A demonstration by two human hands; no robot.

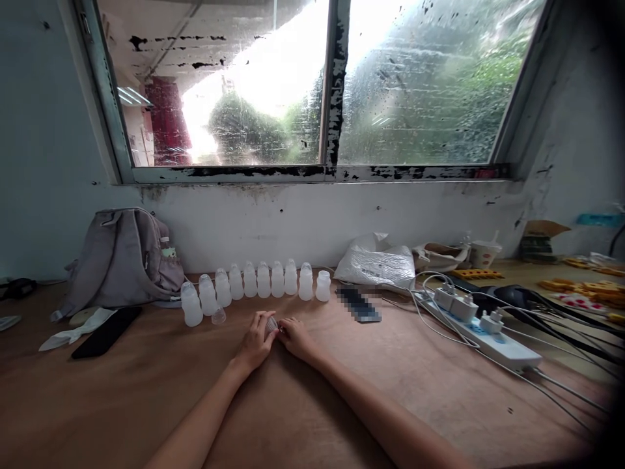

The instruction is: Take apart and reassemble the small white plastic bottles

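Note:
Both my hands rest together on the wooden table [342,391]. My left hand [256,339] is curled around a small translucent plastic bottle [271,324], and my right hand [295,337] pinches the same bottle from the right side. Just beyond them stands a curved row of several white translucent bottles [263,280]. A loose clear cap [219,316] lies near the left end of that row.
A grey backpack [122,257] leans at the left wall, with a black phone [107,332] and a white cloth before it. A white plastic bag [375,264], a blurred phone [359,304], a power strip [483,329] with cables, and a paper cup [484,253] sit to the right.

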